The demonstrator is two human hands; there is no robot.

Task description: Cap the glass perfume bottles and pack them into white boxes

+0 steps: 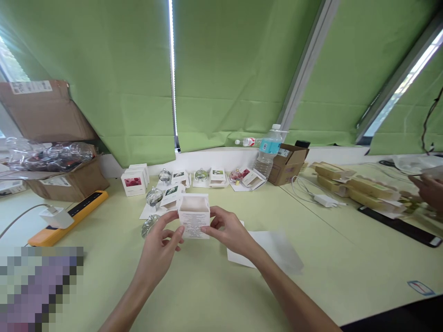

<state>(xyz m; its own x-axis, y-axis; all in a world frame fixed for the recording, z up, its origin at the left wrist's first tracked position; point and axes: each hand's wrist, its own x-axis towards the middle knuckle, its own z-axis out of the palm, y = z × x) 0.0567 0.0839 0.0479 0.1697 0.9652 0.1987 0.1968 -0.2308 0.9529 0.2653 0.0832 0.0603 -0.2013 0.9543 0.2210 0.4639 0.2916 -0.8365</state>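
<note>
Both my hands hold a small white open-topped box (194,216) with fine print on its front, just above the pale green table (214,286). My left hand (159,246) pinches the box's lower left corner with thumb and fingers. My right hand (232,233) grips its right side. A clear glass ball (149,225) lies on the table right beside my left hand, and another glass ball (154,196) stands behind it on a white sheet. A white paper sheet (273,251) lies under my right wrist.
Several small white boxes (134,182) and glass balls (200,174) line the back of the table. A water bottle (268,154), brown cartons (289,163) (65,180), an orange power strip (69,214) and a white charger (324,199) lie around. Another person's hand (429,189) is at the far right.
</note>
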